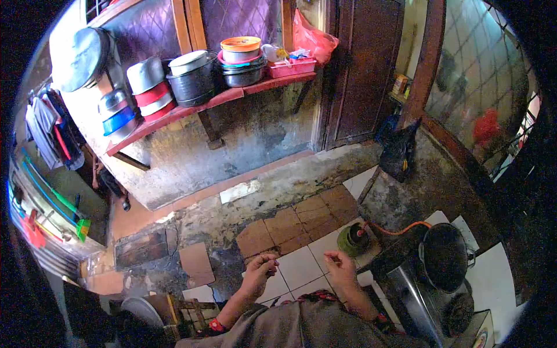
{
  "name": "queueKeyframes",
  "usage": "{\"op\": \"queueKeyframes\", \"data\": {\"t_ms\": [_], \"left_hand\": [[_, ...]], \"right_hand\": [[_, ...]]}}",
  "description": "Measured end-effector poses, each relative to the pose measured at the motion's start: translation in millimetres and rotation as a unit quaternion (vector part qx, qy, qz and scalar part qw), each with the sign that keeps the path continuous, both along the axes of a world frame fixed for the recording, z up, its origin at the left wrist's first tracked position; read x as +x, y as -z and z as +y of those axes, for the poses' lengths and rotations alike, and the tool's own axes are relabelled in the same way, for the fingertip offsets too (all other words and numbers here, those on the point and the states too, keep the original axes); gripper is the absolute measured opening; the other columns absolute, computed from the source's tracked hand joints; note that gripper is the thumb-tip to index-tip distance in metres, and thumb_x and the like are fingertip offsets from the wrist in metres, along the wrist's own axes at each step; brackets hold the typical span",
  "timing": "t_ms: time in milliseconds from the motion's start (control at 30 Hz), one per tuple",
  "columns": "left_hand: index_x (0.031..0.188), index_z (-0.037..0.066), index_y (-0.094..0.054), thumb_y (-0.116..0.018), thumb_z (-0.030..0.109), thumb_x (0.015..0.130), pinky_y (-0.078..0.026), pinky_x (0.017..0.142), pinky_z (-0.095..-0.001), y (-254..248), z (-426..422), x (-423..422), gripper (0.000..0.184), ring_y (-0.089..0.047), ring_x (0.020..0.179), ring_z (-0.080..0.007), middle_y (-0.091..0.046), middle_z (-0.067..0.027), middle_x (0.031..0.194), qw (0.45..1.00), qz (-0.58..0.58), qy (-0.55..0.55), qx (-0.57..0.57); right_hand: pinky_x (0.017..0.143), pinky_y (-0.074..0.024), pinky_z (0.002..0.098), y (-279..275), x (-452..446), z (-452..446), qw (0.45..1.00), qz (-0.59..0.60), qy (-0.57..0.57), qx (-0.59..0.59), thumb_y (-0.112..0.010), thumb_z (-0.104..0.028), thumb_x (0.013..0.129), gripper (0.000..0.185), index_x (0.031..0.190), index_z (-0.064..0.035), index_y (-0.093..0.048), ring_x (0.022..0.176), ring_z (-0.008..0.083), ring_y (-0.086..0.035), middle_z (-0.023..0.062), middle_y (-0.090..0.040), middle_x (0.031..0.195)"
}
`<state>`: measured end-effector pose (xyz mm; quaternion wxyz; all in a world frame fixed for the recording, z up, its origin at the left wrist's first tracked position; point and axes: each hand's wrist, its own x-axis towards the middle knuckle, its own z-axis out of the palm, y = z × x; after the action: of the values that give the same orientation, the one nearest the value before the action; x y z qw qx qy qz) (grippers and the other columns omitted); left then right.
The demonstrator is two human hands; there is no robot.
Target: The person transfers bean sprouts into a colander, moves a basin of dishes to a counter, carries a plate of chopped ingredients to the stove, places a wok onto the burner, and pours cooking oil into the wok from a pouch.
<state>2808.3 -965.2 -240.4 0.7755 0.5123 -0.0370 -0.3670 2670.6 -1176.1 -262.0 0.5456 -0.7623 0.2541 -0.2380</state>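
My left hand (261, 272) is raised in front of my body, its fingers curled in toward the thumb, and no object shows in it. To its right, my right hand (342, 271) is held up the same way, fingers bent toward the thumb, with nothing visible between them. The two hands are apart and touch nothing I can see. Below them lie white floor tiles (299, 268). Nearest to my right hand stands a small green gas cylinder (350, 240) with an orange hose (400, 232) leading from its top toward the stove (415, 290).
A black wok (445, 258) sits on the stove at my right. Stacked pots (193, 81), basins and a pink basket (292, 68) line a red shelf (238, 94) along the wall. A black plastic bag (400, 153) hangs by a post. Broken brown tiles (301, 220) cover uneven floor ahead.
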Motion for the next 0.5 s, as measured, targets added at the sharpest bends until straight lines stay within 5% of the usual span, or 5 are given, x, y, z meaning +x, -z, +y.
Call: {"op": "queueKeyframes", "data": {"t_ms": [133, 500], "left_hand": [[0.098, 0.004, -0.054, -0.055, 0.012, 0.087, -0.044, 0.066, -0.0260, 9.4, -29.2, 29.4, 0.015, -0.054, 0.073, -0.0134, -0.058, -0.0046, 0.084, 0.999, -0.004, 0.039, -0.031], [0.100, 0.004, -0.055, -0.055, 0.012, 0.087, -0.047, 0.071, -0.0269, -37.3, -160.4, 151.6, 0.016, -0.056, 0.078, -0.0120, -0.058, -0.0021, 0.088, 0.996, -0.070, 0.058, 0.015]], "right_hand": [[0.073, -0.0435, 0.0243, -45.3, 17.1, -3.6, 0.965, -0.020, 0.025, 0.260, -0.058, -0.007, 0.083, 0.014, 0.095, -0.0004, -0.058, 0.079, 0.0109, -0.055, 0.0034, -0.061, 0.090], [0.067, -0.0431, 0.0238, -59.7, 144.0, -138.6, 0.954, -0.088, -0.014, 0.285, -0.054, -0.005, 0.083, 0.013, 0.095, -0.0023, -0.056, 0.074, 0.0109, -0.054, 0.0043, -0.060, 0.087]]}}
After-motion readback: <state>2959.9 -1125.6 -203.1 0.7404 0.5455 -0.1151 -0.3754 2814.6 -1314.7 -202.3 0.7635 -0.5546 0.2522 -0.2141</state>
